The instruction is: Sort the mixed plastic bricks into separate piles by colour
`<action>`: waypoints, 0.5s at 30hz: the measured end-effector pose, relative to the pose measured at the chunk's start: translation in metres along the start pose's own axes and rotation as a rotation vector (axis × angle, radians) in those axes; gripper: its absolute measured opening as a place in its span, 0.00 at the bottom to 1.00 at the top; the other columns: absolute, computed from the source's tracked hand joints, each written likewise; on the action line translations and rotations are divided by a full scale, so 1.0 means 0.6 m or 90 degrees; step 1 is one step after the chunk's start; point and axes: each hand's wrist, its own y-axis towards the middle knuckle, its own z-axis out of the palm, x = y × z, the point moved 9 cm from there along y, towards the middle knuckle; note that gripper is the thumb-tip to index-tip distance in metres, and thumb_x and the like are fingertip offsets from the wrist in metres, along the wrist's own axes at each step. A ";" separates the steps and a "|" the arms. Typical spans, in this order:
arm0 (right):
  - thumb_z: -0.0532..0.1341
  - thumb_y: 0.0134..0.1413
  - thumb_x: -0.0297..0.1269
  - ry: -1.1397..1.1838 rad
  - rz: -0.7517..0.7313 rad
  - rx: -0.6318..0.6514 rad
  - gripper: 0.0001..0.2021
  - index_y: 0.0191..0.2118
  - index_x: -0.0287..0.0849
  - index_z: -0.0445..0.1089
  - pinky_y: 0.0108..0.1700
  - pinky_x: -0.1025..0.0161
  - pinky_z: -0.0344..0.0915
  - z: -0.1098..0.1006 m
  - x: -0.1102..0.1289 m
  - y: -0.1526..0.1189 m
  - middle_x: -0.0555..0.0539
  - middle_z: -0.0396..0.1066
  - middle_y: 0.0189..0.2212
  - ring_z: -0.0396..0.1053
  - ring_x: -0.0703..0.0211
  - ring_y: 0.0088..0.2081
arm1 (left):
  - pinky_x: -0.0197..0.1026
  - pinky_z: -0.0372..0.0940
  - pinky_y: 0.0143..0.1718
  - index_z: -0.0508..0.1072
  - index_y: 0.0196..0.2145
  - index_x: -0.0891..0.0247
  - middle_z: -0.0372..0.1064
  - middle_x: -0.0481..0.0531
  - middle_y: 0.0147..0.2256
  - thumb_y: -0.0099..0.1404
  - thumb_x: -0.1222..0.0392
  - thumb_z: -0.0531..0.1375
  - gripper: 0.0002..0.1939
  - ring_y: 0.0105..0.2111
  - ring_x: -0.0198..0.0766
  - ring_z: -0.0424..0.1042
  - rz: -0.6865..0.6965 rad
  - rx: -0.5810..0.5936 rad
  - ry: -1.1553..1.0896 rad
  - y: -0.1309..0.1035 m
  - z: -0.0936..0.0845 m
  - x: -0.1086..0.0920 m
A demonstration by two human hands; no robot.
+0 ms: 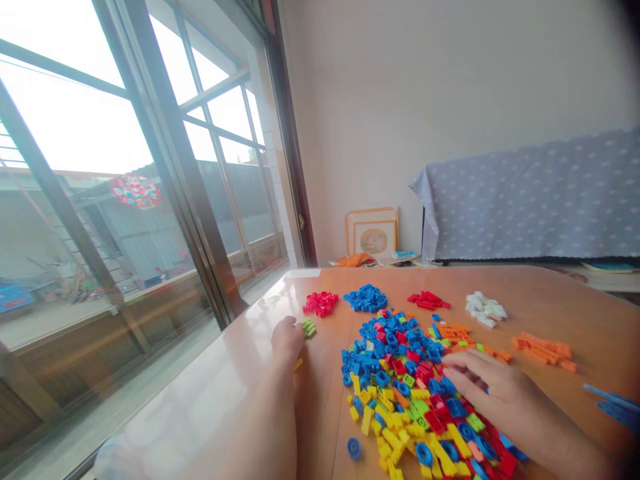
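My left hand [287, 339] rests at the left of the table, right beside a small group of light green bricks [309, 327]. Its fingertips are mostly hidden behind the hand. A bit of yellow brick [299, 364] shows by the wrist. My right hand [483, 377] reaches over the right side of a large mixed heap of toy bricks [400, 393], coloured blue, yellow, red, green and orange. Thumb and forefinger are drawn close in a pinch at the heap; whatever is between them is too small to make out.
Sorted piles lie along the far side: pink-red bricks [321, 304], blue bricks [365, 298], red pieces [429, 301] and white pieces [485, 309]. Orange pieces [545, 349] and blue sticks [615, 405] are at the right. A round blue piece [354, 448] lies near the front. Windows [200, 167] border the left.
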 end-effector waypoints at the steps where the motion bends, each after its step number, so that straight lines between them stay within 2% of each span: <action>1: 0.57 0.64 0.52 0.000 0.003 -0.002 0.15 0.45 0.53 0.76 0.44 0.60 0.74 -0.001 -0.002 0.000 0.48 0.79 0.42 0.77 0.52 0.41 | 0.46 0.66 0.48 0.77 0.46 0.66 0.78 0.65 0.46 0.66 0.59 0.61 0.13 0.49 0.52 0.76 -0.001 -0.004 -0.001 0.001 -0.001 0.000; 5: 0.56 0.64 0.52 -0.001 0.003 -0.011 0.15 0.45 0.53 0.76 0.44 0.60 0.74 -0.008 -0.007 0.002 0.49 0.78 0.43 0.76 0.53 0.41 | 0.47 0.65 0.52 0.76 0.50 0.66 0.77 0.66 0.50 0.67 0.62 0.59 0.15 0.53 0.52 0.75 -0.002 -0.015 -0.004 0.001 -0.007 -0.002; 9: 0.55 0.65 0.51 -0.007 0.005 -0.009 0.15 0.45 0.53 0.76 0.42 0.59 0.73 -0.014 -0.003 0.003 0.49 0.78 0.42 0.76 0.53 0.40 | 0.46 0.65 0.52 0.76 0.51 0.66 0.77 0.64 0.49 0.68 0.62 0.57 0.16 0.53 0.51 0.75 0.005 -0.013 -0.009 -0.005 -0.012 -0.014; 12: 0.54 0.66 0.50 -0.015 0.013 -0.007 0.15 0.45 0.52 0.75 0.42 0.60 0.72 -0.018 0.000 0.005 0.49 0.77 0.41 0.75 0.54 0.39 | 0.46 0.65 0.52 0.76 0.51 0.64 0.78 0.62 0.48 0.69 0.60 0.55 0.16 0.52 0.50 0.75 0.032 -0.003 -0.020 -0.012 -0.009 -0.039; 15: 0.54 0.66 0.49 -0.030 0.024 -0.015 0.14 0.45 0.51 0.74 0.43 0.59 0.71 -0.025 -0.003 0.005 0.48 0.77 0.41 0.74 0.54 0.40 | 0.44 0.66 0.50 0.77 0.49 0.60 0.79 0.58 0.47 0.70 0.56 0.56 0.15 0.50 0.48 0.76 0.075 0.025 -0.041 -0.023 0.009 -0.075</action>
